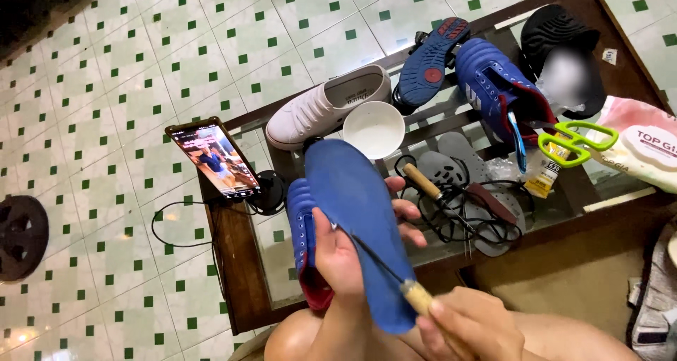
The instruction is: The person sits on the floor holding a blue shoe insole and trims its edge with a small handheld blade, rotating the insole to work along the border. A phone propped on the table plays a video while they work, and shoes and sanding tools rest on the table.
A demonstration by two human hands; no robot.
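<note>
Landmark = white bowl on the bench. Far right of bowl, at bench edge: a pink-and-white packet, soft, rounded, w/ dark print. Just left of that, a small yellow glue bottle w/ a dark label, lying under green-handled scissors.

Below the bowl, nearest the camera: blue shoe, sole up, red lining showing at the heel. Left hand grips it from beneath, fingers curled round the far edge, thumb pressed on the sole, closed tight on it. Right hand pinches a wooden-handled awl, fingers wrapped shut on the handle; metal tip touches the sole beside the thumb.

Left of bowl: white sneaker, then a phone propped up, screen lit. Right of bowl: second blue shoe, a second awl on grey insoles, black cord.
</note>
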